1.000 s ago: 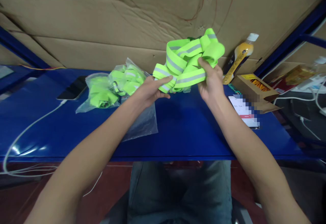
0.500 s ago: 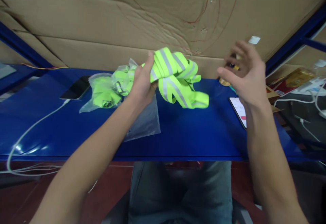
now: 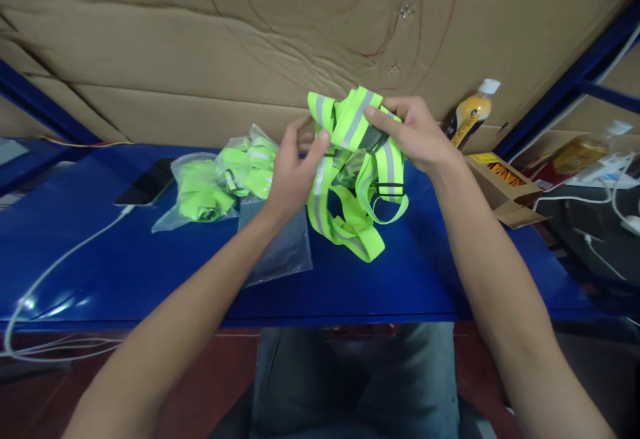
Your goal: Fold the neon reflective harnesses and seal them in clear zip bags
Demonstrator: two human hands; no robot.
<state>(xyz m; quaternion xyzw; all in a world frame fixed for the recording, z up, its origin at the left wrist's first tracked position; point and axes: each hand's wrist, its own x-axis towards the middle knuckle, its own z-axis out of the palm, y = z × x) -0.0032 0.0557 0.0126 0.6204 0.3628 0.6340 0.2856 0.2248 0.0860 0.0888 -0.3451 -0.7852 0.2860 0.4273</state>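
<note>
A bundle of neon yellow-green reflective straps (image 3: pixel 356 119) with grey stripes and black buckles is held up over the blue table (image 3: pixel 380 292). My left hand (image 3: pixel 299 169) grips its left side between thumb and fingers. On the upper right, my right hand (image 3: pixel 417 129) pinches the folded straps, thumb in front and fingers hidden behind. Loops hang down below both hands. Just left of my left hand lie clear bags (image 3: pixel 203 189) with more neon straps inside. A flat clear plastic bag (image 3: pixel 283 249) rests under my left wrist.
A black phone (image 3: pixel 145 182) on a white cable lies at the left. To the right stand a drink bottle (image 3: pixel 470 116) and an open cardboard box (image 3: pixel 505 192). Another bottle (image 3: pixel 583 152) leans beyond it, near white cables. A cardboard panel (image 3: pixel 200 39) backs the table.
My right hand has come in from the right and taken hold of the straps. The bundle has loosened, with its loops now hanging lower. The drink bottle and box have come into clear view.
</note>
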